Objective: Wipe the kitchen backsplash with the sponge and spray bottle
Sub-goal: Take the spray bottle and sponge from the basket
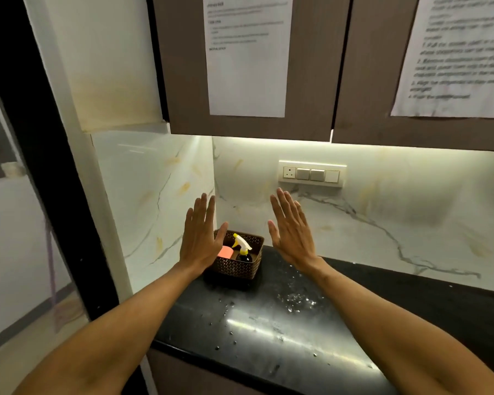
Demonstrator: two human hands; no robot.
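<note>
The left hand [199,238] is raised flat with its fingers straight and together, holding nothing. Just right of it, partly behind its thumb, a brown basket [240,269] stands on the wet black countertop [268,343]. In the basket, the pink sponge [226,251] lies nearest the left hand and the spray bottle [242,248] stands beside it, between both hands. The right hand [291,232] is likewise flat and bare. The marble backsplash [382,201] lies beyond both hands, and a switch panel [311,174] sits above the right fingertips.
</note>
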